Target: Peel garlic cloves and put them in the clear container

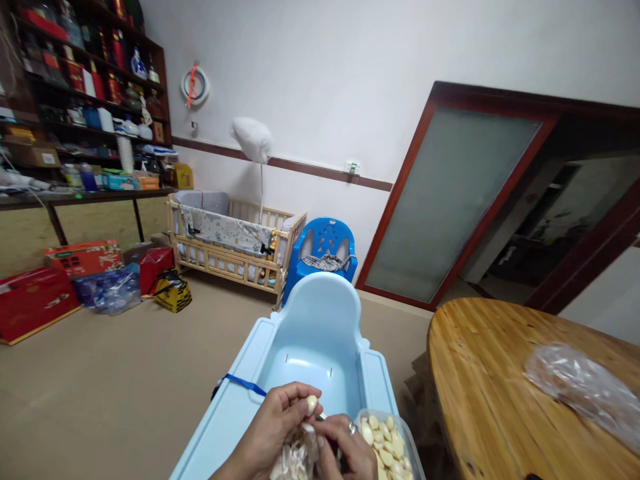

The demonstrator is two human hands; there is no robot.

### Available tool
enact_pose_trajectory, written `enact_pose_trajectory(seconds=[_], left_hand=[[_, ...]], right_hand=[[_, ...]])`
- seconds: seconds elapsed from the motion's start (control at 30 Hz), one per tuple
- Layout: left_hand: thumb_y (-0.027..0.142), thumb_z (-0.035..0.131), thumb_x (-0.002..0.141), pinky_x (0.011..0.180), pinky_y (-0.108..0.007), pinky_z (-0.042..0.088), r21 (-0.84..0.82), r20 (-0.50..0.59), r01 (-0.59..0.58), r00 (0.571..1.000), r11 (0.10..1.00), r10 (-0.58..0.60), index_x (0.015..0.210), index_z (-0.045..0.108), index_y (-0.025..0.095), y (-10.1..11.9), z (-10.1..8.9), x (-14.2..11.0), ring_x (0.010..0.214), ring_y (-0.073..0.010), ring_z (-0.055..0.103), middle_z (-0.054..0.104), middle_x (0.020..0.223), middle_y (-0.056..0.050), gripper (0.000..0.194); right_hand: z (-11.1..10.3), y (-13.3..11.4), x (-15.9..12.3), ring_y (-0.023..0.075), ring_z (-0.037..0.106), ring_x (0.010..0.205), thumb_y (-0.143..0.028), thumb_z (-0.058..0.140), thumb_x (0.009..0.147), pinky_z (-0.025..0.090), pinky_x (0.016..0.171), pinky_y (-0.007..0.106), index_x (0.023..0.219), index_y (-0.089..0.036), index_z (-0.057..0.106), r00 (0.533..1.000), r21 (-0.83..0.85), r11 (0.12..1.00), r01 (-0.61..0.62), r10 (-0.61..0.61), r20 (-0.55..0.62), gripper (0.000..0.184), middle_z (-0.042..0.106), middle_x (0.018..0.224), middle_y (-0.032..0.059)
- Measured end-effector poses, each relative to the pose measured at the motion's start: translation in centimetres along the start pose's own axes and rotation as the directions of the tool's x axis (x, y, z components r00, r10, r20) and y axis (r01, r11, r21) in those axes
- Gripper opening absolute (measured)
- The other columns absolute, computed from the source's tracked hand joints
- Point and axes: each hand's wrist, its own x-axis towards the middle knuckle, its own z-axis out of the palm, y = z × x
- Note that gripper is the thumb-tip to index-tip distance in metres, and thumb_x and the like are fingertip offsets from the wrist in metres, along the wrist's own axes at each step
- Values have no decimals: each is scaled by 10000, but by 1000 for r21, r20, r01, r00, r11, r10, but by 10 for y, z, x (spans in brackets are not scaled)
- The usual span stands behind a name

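My left hand [273, 430] pinches a pale garlic clove [312, 404] between thumb and fingers at the bottom centre. My right hand [345, 443], a ring on one finger, is closed against the same clove from the right. Papery garlic skins [296, 459] hang below both hands. Right beside my right hand stands a clear plastic container [407, 443] holding several peeled garlic cloves [384, 440]. Both hands hover over a light blue plastic child's chair [320, 333] with a tray.
A round wooden table [490, 387] at the right carries a crumpled clear plastic bag [585, 390]. Farther back stand a wooden crib [235, 243], a blue plastic chair [325, 243], red boxes [35, 300] on the floor and stocked dark shelves [80, 80].
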Motion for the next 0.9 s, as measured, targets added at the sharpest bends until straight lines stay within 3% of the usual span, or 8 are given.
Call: enact_pose_trajectory(seconds=[0.1, 0.3, 0.47, 0.6, 0.9], left_hand=[[377, 800, 606, 597, -221, 394, 13, 19, -10, 1000, 1000, 10, 813, 700, 123, -1, -2, 1, 566, -99, 546, 671, 685, -37, 342], [447, 752, 646, 663, -258, 404, 71, -14, -21, 1000, 997, 22, 844, 688, 137, -4, -5, 1, 667, -154, 589, 652, 687, -33, 374], [454, 749, 639, 655, -263, 407, 109, 12, -20, 1000, 994, 19, 833, 693, 134, -6, -5, 0, 660, -164, 594, 650, 663, -25, 378], [434, 737, 644, 687, -275, 411, 234, 9, -3, 1000, 972, 1, 829, 708, 142, -7, -6, -2, 709, -182, 592, 677, 733, -37, 347], [304, 685, 676, 695, -277, 415, 363, 36, -3, 999, 932, -10, 800, 740, 146, -2, -2, -6, 729, -194, 592, 706, 763, -43, 207]], right_hand=[[-4, 0, 1, 149, 590, 531, -173, 517, 788, 476, 505, 230, 744, -216, 682, 998, -32, 999, 13, -11, 56, 176, 639, 618, 25], [-7, 1, 1, 151, 583, 538, -184, 515, 766, 470, 516, 221, 674, -218, 653, 986, -156, 988, 19, 8, 169, 169, 588, 609, 13], [-10, -9, 5, 140, 535, 490, -263, 553, 810, 446, 487, 226, 681, -219, 628, 996, -121, 990, -70, 75, 39, 155, 579, 594, 0], [-9, -14, 6, 135, 507, 487, -309, 565, 823, 422, 474, 233, 703, -230, 655, 993, -65, 993, -101, 97, -73, 170, 570, 603, -5], [-10, -12, 6, 143, 556, 513, -319, 587, 820, 417, 472, 236, 674, -229, 662, 992, -25, 995, -96, 94, -82, 187, 597, 604, 1]])
